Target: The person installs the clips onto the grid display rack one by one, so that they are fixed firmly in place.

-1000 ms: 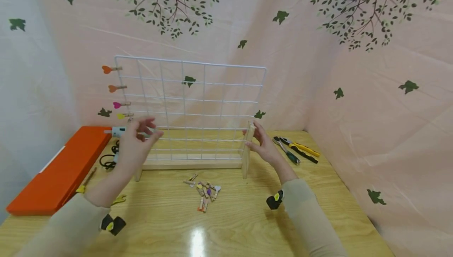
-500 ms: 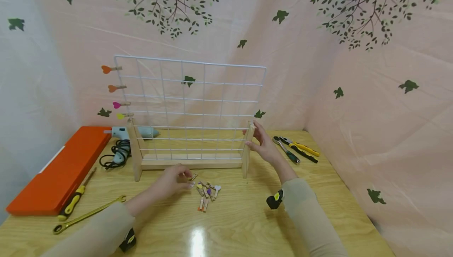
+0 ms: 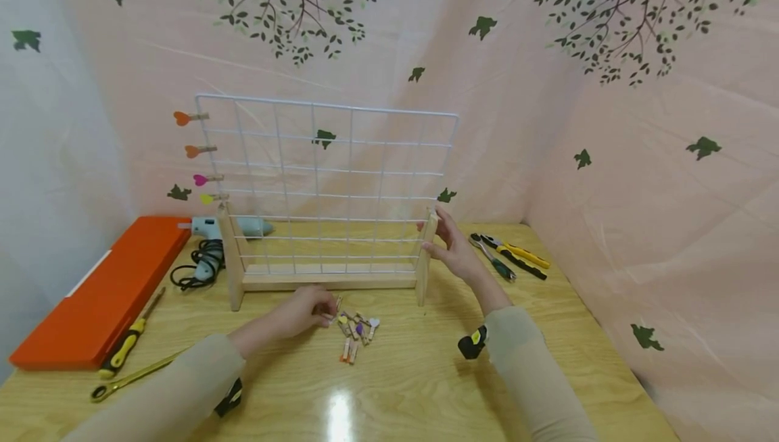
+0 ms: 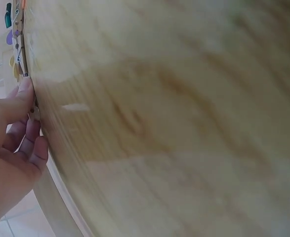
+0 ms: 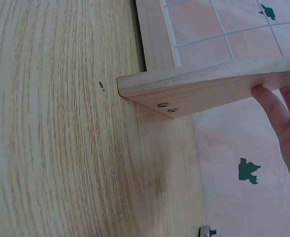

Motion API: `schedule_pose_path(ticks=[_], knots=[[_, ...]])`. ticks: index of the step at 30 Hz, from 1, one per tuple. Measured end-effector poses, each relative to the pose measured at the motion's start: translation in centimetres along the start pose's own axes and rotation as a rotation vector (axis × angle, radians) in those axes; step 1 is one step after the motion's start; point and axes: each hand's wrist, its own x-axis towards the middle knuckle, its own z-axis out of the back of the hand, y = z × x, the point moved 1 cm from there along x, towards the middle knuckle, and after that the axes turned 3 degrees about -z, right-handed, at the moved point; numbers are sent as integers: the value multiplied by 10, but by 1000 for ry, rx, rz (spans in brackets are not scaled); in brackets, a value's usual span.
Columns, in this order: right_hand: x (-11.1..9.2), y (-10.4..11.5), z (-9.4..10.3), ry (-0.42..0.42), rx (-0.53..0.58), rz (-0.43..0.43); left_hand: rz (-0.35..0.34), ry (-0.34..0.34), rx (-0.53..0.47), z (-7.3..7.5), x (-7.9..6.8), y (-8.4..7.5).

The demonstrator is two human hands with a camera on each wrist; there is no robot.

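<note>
My left hand [image 3: 307, 310] is low over the table, its thumb and fingers pinching a small clothespin [image 4: 34, 112] at the left side of a loose pile of heart-topped mini clothespins [image 3: 356, 329]. Fingers hide most of that pin. My right hand [image 3: 453, 251] grips the upper part of the right wooden upright [image 3: 426, 263], thumb on the near side and fingers round behind it. Between the uprights stands a white wire grid [image 3: 316, 172]. Clipped down its left edge are several heart clothespins: two orange [image 3: 182, 118], one pink [image 3: 201, 180], one yellow [image 3: 208, 198].
Left of the stand lie a glue gun [image 3: 228, 228] with a black cord, an orange case [image 3: 103, 293], a screwdriver [image 3: 124, 351] and a wrench [image 3: 136, 376]. On the right are pliers [image 3: 517, 256] and a green-handled ratchet wrench [image 3: 496, 263]. A patterned cloth hangs behind.
The left hand has come down from the grid's lower left edge to the clothespin pile, where its fingers have closed on a pin. The right hand stays on the upright.
</note>
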Motion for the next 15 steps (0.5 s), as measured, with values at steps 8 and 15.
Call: schedule_pose_path(ticks=[8,15], knots=[[3,-12,2,1,8,9,25,63,-11,1,1,1],[3,-12,3,6,19,8,-31,-19,61,25,0,-18]])
